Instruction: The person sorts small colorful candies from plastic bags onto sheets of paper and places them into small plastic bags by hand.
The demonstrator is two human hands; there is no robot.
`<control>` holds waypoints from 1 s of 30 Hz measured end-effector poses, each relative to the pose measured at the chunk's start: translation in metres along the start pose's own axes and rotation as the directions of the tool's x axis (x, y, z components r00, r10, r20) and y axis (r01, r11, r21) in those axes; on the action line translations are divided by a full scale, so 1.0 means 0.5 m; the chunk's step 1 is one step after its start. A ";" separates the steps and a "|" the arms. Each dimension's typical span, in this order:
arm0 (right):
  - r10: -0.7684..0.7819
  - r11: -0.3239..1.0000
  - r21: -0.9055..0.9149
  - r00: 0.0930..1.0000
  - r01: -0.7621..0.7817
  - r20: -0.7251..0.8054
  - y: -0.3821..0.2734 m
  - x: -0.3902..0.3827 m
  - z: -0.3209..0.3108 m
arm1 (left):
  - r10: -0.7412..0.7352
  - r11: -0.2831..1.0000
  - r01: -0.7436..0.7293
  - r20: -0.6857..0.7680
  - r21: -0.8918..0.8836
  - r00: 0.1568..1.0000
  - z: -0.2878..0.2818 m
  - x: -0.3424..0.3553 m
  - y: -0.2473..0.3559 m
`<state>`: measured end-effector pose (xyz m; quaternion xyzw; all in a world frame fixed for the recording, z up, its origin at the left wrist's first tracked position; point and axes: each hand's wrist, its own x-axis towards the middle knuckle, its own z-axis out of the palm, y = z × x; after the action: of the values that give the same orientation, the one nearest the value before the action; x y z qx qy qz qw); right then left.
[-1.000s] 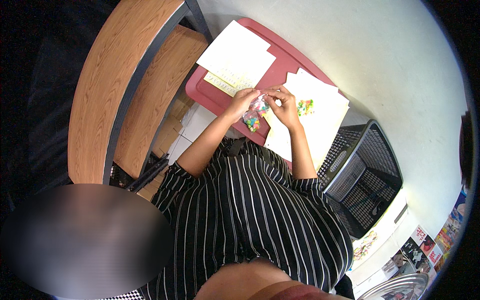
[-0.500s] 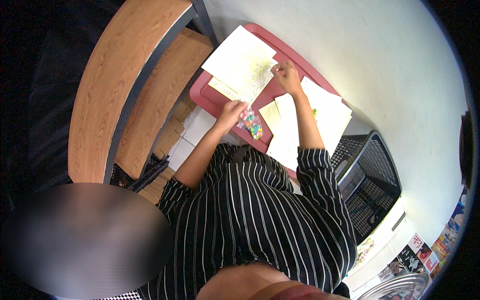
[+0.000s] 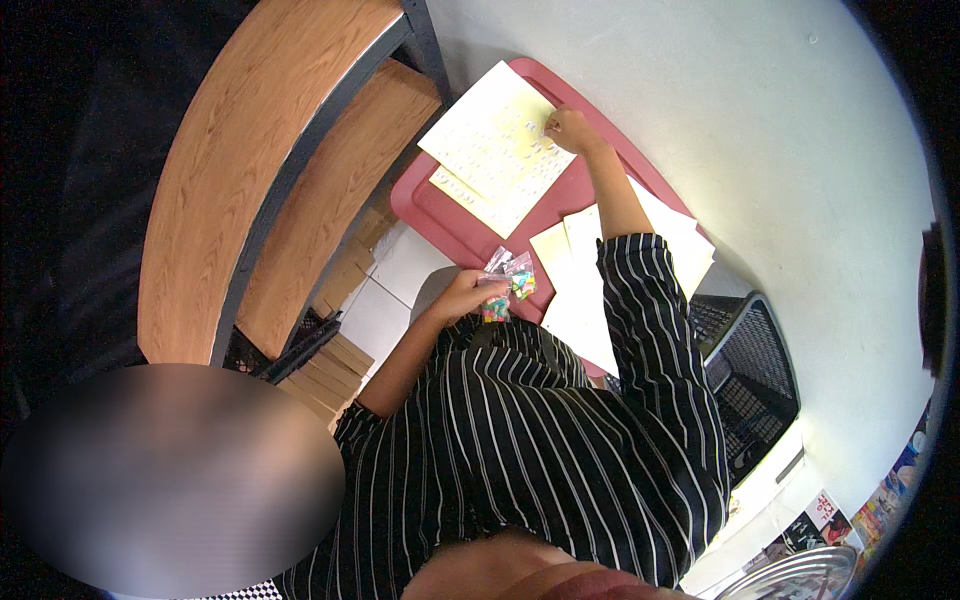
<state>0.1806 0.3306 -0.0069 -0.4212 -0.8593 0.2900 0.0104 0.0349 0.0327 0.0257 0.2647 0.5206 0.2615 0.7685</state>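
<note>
My left hand [image 3: 468, 295] is closed on a small clear plastic bag [image 3: 495, 308] of colourful little pieces, near my lap at the tray's front edge. A second clear bag [image 3: 521, 275] with similar pieces lies just beyond it, on or against the tray. At the far side, my right hand [image 3: 570, 130] has its fingers pinched together over the edge of a pale yellow sheet [image 3: 490, 120] dotted with rows of small marks or bits. Whatever those fingertips hold is too small to make out. Another pale sheet [image 3: 503, 212] shows from underneath it.
Both sheets lie on a red plastic tray or lid [image 3: 540, 215]. More loose papers [image 3: 580, 290] are piled on its right, under my right forearm. A black mesh basket [image 3: 755, 390] stands to the right, wooden shelves [image 3: 330, 190] to the left, and a pale wall [image 3: 700, 100] behind.
My left hand has drawn back toward my lap with the bag, away from the sheets. My right hand has gone slightly farther out, still over the yellow sheet's edge.
</note>
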 end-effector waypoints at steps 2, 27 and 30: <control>-0.062 0.998 -0.022 0.998 0.061 -0.031 -0.001 -0.007 0.001 | 0.000 1.000 0.000 -0.031 -0.024 1.000 -0.005 0.008 -0.026; 0.193 0.970 0.205 0.926 -0.130 -0.325 0.038 -0.001 0.074 | -0.006 0.893 -0.160 -0.367 -0.420 0.930 -0.019 0.011 -0.033; 0.222 0.959 0.237 0.934 -0.157 -0.279 0.040 0.005 0.071 | 0.004 0.886 -0.175 -0.371 -0.429 0.929 -0.019 0.011 -0.036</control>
<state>0.1842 0.3245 -0.0470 -0.5385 -0.7668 0.3113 0.1583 0.0298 0.0249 0.0069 0.0492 0.5634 0.4558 0.6873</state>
